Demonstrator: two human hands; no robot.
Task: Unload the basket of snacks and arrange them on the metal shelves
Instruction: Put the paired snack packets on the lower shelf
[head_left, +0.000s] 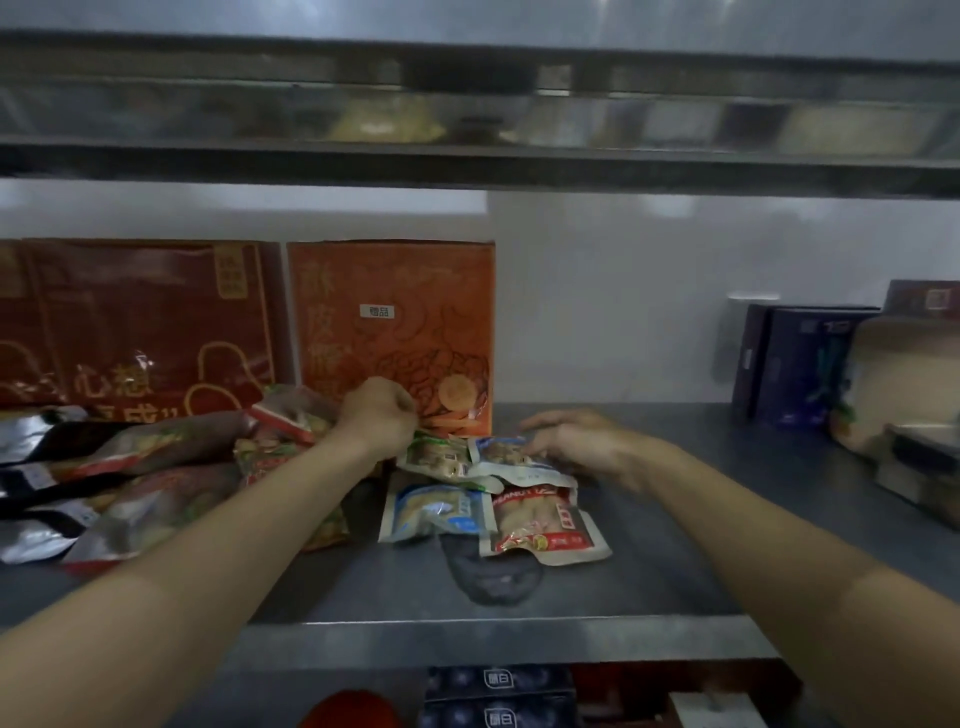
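On the metal shelf (675, 545) lie small snack packets: a green one (436, 460), a blue-white one (506, 454), a blue one (436, 512) and a red peanut one (540, 525). My left hand (382, 410) is curled into a fist just above the green packet's top corner, in front of the orange box (389, 312). Nothing shows between its fingers. My right hand (571, 441) lies flat with straight fingers resting on the blue-white packet. The basket is out of view.
A heap of larger red, green and dark snack bags (171, 478) fills the shelf's left side before a red box (145, 322). Dark blue boxes (795, 364) and a beige box (904, 384) stand at the right. Another shelf (467, 161) runs overhead. More boxes (498, 696) sit below.
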